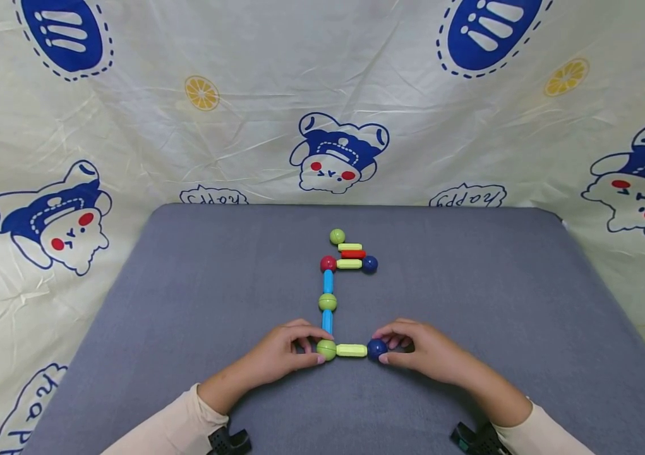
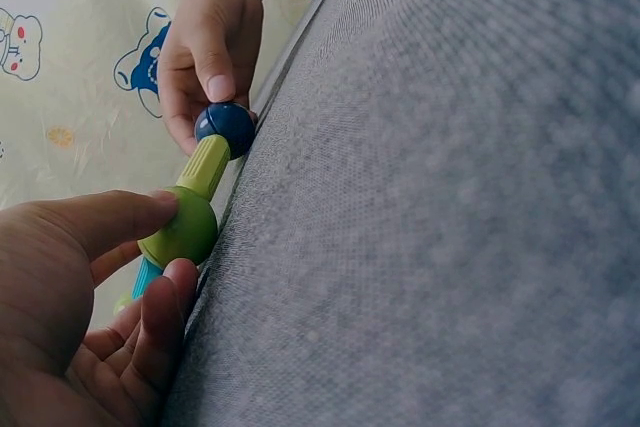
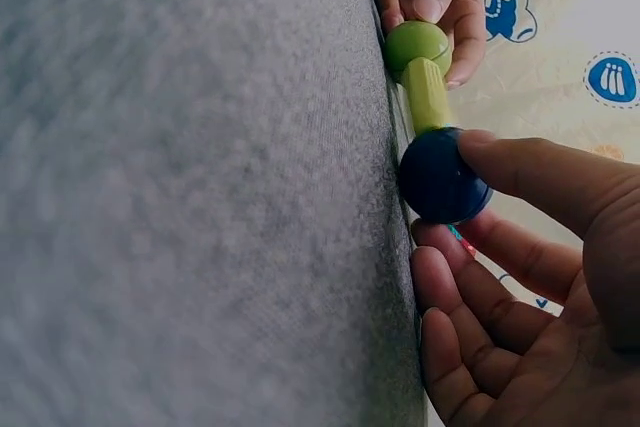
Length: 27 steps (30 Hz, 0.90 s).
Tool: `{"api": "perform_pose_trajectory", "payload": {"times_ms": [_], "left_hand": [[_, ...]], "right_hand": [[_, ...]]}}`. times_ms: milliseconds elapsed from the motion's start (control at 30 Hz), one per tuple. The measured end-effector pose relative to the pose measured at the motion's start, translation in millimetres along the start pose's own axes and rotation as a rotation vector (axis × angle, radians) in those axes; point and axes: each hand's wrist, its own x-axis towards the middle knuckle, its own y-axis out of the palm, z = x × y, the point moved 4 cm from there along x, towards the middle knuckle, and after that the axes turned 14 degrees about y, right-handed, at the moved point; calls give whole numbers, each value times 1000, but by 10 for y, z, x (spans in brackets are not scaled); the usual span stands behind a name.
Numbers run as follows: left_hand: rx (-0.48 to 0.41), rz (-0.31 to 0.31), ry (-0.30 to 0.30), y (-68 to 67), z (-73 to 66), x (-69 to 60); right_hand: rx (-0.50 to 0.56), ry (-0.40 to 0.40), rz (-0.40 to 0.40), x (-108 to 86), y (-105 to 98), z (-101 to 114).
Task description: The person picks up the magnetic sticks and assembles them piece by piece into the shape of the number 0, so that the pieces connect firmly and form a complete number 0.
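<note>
My left hand [image 1: 279, 355] pinches a green ball [image 1: 326, 350] between thumb and fingers at the near end of a joined chain of balls and rods. My right hand [image 1: 430, 351] holds a dark blue ball [image 3: 442, 177] the same way. A pale yellow-green rod [image 1: 352, 351] links these two balls, lying level across the table. From the held green ball a light blue rod [image 1: 327, 321] runs away from me to another green ball [image 1: 328, 303]. Beyond that come a second light blue rod [image 1: 328, 281] and a red ball [image 1: 328, 263].
A yellow-green rod [image 1: 349, 264] stretches right from the red ball to another dark blue ball [image 1: 370, 264]. Just behind lie a red rod [image 1: 353, 254], a yellow-green rod [image 1: 350, 247] and a green ball [image 1: 337, 236]. A printed cloth [image 1: 254, 145] hangs behind the grey table [image 1: 470, 272].
</note>
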Motion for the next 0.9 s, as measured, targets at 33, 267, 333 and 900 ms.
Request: {"api": "perform_pose_trajectory", "payload": {"times_ms": [33,267,333,900], "left_hand": [[0,0,-1,1,2,1],[3,1,4,-7,-4,-4],[3,1,9,-10,-9,-6],[-5,-4,-8,6,-7,-1]], "right_hand": [[6,-1,6,-1,2,0],[33,-12,11,10,28,-39],[34,-20,5,17,39,-56],[59,-47,18,23,45,-86]]}}
